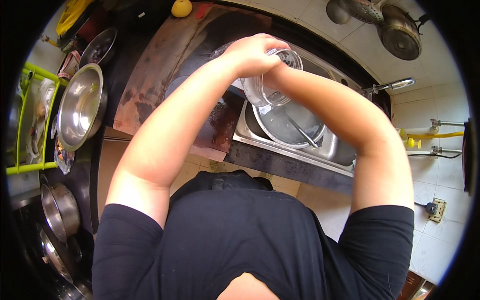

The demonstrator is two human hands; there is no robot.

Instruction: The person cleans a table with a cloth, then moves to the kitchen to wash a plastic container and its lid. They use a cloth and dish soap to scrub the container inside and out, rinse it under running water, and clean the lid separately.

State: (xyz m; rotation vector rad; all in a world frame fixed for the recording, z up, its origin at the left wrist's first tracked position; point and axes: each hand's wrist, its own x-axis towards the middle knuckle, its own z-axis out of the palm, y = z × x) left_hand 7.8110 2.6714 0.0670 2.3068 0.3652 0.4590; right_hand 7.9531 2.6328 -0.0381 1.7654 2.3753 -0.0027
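Note:
A clear, see-through jar (pixel 252 92) is held tilted above the sink. My left hand (pixel 255 54) grips it from the far side, thumb and fingers bent round it. My right hand (pixel 272 79) is at the jar, crossing in front of it; its fingers are mostly hidden by the clear wall and my own wrist, so I cannot tell how they are placed. Just below the jar, a round metal basin (pixel 272 132) of cloudy water sits in the sink (pixel 242 131). A thin dark-tipped utensil (pixel 301 131) leans in the basin.
The faucet (pixel 395 86) stands right of the sink. A stained reddish-brown board (pixel 145 95) covers the left counter, with a yellow fruit (pixel 181 8) behind it. Metal bowls (pixel 80 107) and a green rack (pixel 20 120) are far left. Pans (pixel 398 32) hang on the right wall.

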